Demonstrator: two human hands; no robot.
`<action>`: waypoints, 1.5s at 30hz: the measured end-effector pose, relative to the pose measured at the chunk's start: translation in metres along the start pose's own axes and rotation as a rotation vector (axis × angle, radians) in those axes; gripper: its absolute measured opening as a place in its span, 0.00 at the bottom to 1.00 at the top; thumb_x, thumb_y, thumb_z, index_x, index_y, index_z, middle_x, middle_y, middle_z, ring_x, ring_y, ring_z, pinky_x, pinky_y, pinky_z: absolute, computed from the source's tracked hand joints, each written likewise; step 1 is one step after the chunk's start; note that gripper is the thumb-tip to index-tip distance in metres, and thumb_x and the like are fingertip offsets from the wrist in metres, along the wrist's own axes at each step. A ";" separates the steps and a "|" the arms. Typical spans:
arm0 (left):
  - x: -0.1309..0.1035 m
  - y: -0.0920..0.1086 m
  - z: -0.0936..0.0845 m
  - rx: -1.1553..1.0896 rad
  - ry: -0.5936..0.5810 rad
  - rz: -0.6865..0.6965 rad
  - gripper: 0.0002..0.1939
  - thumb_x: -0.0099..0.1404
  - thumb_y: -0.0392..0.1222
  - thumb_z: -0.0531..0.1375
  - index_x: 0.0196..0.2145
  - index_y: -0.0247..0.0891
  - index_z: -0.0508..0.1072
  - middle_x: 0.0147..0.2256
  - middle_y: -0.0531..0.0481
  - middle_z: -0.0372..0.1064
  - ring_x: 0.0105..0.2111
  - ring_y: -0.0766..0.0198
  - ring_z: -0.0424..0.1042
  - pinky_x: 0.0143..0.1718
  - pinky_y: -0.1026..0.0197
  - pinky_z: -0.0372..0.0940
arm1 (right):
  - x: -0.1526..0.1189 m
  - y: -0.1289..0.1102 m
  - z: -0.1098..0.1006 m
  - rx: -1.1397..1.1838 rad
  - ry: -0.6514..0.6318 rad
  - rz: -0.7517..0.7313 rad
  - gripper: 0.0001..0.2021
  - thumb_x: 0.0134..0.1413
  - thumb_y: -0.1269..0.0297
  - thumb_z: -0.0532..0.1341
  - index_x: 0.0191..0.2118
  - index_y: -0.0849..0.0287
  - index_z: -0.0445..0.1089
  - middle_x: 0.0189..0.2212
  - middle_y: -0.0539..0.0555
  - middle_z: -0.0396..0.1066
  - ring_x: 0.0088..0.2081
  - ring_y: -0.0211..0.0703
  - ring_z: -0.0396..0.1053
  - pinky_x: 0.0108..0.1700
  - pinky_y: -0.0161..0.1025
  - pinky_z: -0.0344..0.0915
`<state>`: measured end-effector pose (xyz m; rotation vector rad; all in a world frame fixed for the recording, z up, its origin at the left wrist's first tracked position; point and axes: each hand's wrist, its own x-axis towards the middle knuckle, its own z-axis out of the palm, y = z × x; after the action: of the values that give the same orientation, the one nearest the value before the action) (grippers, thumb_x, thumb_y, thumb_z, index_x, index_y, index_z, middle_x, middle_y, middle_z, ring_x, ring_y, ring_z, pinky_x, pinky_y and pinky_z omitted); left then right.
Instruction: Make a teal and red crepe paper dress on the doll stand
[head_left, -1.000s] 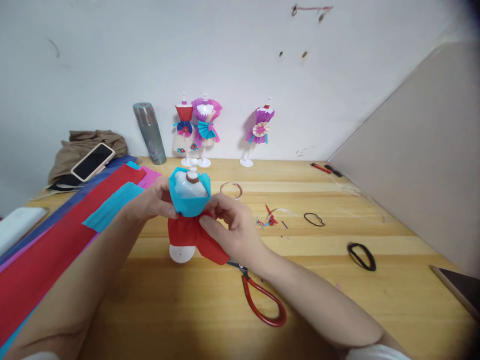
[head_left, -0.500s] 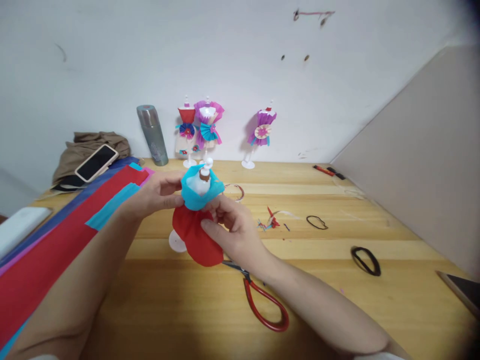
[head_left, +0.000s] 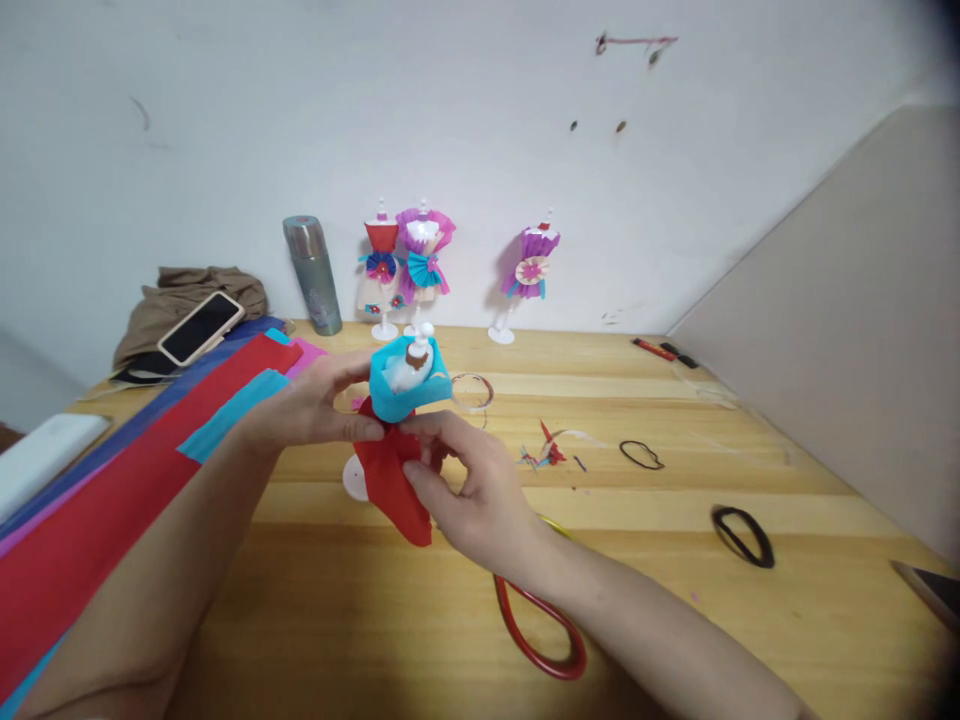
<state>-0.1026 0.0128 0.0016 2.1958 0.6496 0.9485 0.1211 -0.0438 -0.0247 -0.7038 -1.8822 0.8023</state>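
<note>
Between my hands a small white dress form [head_left: 409, 374] leans to the right, its round base [head_left: 355, 478] showing below. Blue crepe paper [head_left: 393, 398] wraps its top like a bodice, and a red crepe paper skirt [head_left: 396, 484] hangs from the waist. My left hand [head_left: 334, 402] grips the form at the waist from the left, thumb in front. On the right side, my right hand [head_left: 472, 480] pinches the red paper between thumb and fingers. Red-handled scissors [head_left: 544, 655] lie under my right wrist, their blades hidden.
Three dressed forms, including a purple one [head_left: 534, 265], and a thermos [head_left: 313, 275] stand by the wall. Left lie crepe paper strips [head_left: 112, 520], a phone [head_left: 202, 328] and brown cloth [head_left: 161, 295]. Paper scraps [head_left: 551, 450] and black bands [head_left: 742, 537] lie to the right.
My right hand has drawn the red skirt inward, so it looks narrower and more folded. The form has turned and tilts more. The whole view has shifted slightly.
</note>
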 end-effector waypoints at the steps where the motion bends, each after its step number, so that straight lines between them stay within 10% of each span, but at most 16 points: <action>1: 0.000 0.000 0.000 0.001 0.002 -0.014 0.18 0.59 0.49 0.70 0.45 0.39 0.80 0.38 0.46 0.79 0.40 0.56 0.76 0.46 0.59 0.70 | -0.001 0.000 0.000 -0.023 0.006 -0.031 0.12 0.53 0.73 0.58 0.43 0.58 0.70 0.28 0.50 0.71 0.28 0.37 0.68 0.31 0.35 0.66; 20: 0.002 0.005 0.009 0.122 0.048 0.014 0.09 0.64 0.41 0.63 0.41 0.36 0.77 0.36 0.48 0.77 0.34 0.61 0.74 0.39 0.64 0.69 | -0.010 -0.012 -0.002 -0.335 -0.069 -0.147 0.18 0.58 0.70 0.57 0.55 0.58 0.65 0.38 0.59 0.78 0.34 0.47 0.75 0.36 0.44 0.71; 32: 0.001 0.007 0.002 -0.026 -0.026 0.031 0.24 0.60 0.53 0.69 0.51 0.40 0.78 0.49 0.42 0.77 0.51 0.48 0.75 0.52 0.55 0.69 | -0.005 -0.007 -0.004 -0.268 -0.070 -0.102 0.18 0.55 0.73 0.57 0.52 0.57 0.66 0.38 0.57 0.78 0.31 0.43 0.73 0.30 0.38 0.67; 45: 0.004 0.026 0.012 0.124 0.032 -0.059 0.15 0.66 0.47 0.62 0.44 0.35 0.77 0.40 0.47 0.78 0.39 0.58 0.76 0.43 0.62 0.70 | -0.004 -0.008 -0.004 -0.236 -0.049 -0.118 0.16 0.56 0.72 0.57 0.51 0.59 0.68 0.38 0.57 0.78 0.33 0.41 0.73 0.34 0.38 0.70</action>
<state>-0.0865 -0.0063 0.0164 2.2599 0.8032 0.9365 0.1250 -0.0508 -0.0200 -0.7148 -2.0633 0.5319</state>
